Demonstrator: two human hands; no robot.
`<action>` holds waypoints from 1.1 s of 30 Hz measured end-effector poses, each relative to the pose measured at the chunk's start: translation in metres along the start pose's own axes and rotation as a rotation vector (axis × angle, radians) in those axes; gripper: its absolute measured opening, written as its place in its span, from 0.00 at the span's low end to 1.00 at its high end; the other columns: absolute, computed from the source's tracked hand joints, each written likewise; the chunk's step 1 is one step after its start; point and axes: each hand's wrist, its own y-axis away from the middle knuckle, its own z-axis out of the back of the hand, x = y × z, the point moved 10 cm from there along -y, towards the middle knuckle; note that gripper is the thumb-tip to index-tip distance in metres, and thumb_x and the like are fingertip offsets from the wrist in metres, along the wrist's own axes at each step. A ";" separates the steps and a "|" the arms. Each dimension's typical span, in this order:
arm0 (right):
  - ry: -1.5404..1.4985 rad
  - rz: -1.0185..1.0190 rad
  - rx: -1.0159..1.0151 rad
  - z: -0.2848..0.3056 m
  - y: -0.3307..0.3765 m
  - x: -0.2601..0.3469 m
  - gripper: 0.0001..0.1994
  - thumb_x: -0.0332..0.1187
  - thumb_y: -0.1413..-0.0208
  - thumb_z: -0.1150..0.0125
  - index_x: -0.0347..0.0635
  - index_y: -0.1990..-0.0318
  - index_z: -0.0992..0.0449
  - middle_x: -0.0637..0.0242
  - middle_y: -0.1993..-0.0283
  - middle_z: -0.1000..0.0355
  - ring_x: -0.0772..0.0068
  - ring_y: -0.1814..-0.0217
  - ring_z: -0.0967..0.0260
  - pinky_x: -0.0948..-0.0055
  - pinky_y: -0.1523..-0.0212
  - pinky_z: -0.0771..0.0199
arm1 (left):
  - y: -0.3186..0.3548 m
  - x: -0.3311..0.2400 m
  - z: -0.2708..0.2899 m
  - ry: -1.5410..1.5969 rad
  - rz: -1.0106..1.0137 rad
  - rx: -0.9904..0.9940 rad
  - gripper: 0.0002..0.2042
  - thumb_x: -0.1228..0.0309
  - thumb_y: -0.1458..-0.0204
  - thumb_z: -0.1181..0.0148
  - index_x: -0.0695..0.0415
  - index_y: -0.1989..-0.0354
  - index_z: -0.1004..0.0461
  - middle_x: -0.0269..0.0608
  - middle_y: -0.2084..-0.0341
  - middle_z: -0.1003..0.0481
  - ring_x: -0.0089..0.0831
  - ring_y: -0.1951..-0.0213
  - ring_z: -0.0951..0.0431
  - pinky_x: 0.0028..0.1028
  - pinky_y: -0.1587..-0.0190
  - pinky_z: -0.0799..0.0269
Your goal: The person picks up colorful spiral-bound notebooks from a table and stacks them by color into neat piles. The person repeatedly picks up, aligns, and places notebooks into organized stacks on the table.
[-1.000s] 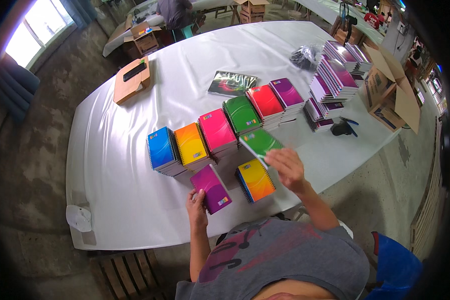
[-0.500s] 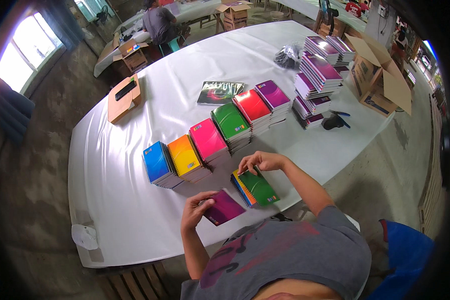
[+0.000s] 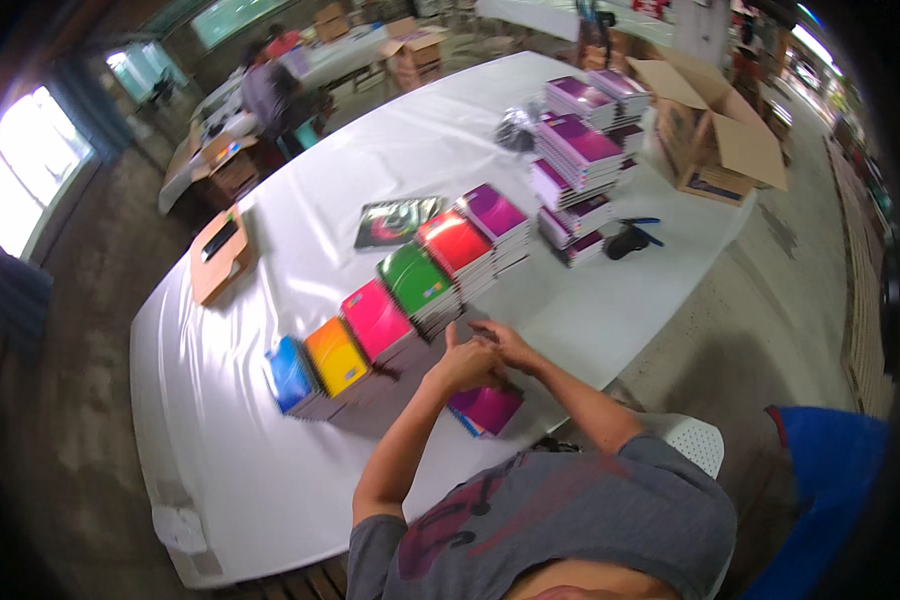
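A purple spiral notebook (image 3: 492, 408) lies on top of a small pile at the table's near edge, with a blue edge showing beneath it. My left hand (image 3: 465, 364) is over the pile's far side, thumb raised apart from the fingers. Close against it, my right hand (image 3: 511, 348) reaches in with fingers stretched leftward. Both look open, though blurred, and they hide part of the pile. Just beyond stands a diagonal row of notebook stacks: blue (image 3: 294, 376), yellow-orange (image 3: 337, 356), pink (image 3: 377, 318), green (image 3: 415, 279), red (image 3: 454, 244) and purple (image 3: 493, 212).
More purple notebooks (image 3: 579, 140) are piled at the far right, near an open carton (image 3: 715, 130). A dark object and blue-handled tool (image 3: 635, 236) lie beside them. A dark-covered item (image 3: 397, 221) lies behind the row. A phone (image 3: 219, 240) rests on a cardboard box (image 3: 220, 275) at left.
The purple notebook from my left hand now lies on the small pile, covering the green one. My left hand moved right, up to my right hand. The whole view has shifted.
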 end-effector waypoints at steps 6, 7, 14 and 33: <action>-0.234 -0.497 0.013 0.005 0.054 -0.017 0.29 0.51 0.45 0.48 0.46 0.41 0.42 0.69 0.49 0.35 0.76 0.48 0.38 0.72 0.50 0.38 | 0.036 0.019 0.006 0.330 0.038 -0.595 0.26 0.63 0.63 0.33 0.43 0.50 0.30 0.38 0.48 0.35 0.39 0.44 0.38 0.53 0.42 0.55; -0.314 -0.490 -0.002 0.008 0.056 -0.038 0.35 0.51 0.47 0.45 0.42 0.37 0.48 0.65 0.45 0.38 0.73 0.44 0.40 0.69 0.45 0.41 | 0.057 0.029 0.006 0.410 0.167 -0.826 0.29 0.62 0.61 0.34 0.49 0.46 0.35 0.45 0.46 0.38 0.41 0.44 0.39 0.47 0.42 0.51; -0.218 -0.540 0.216 -0.035 0.068 -0.024 0.36 0.40 0.52 0.37 0.33 0.39 0.47 0.55 0.44 0.39 0.68 0.44 0.39 0.67 0.44 0.38 | 0.082 0.063 -0.115 1.784 0.523 -1.148 0.32 0.67 0.56 0.35 0.64 0.45 0.45 0.48 0.53 0.35 0.38 0.50 0.34 0.36 0.46 0.39; 0.044 0.122 0.391 -0.062 0.073 0.068 0.50 0.27 0.62 0.31 0.48 0.35 0.63 0.58 0.43 0.44 0.65 0.39 0.47 0.67 0.40 0.45 | 0.109 0.056 -0.046 1.403 -0.030 -1.122 0.59 0.69 0.79 0.23 0.54 0.35 0.59 0.42 0.53 0.38 0.36 0.51 0.35 0.33 0.47 0.39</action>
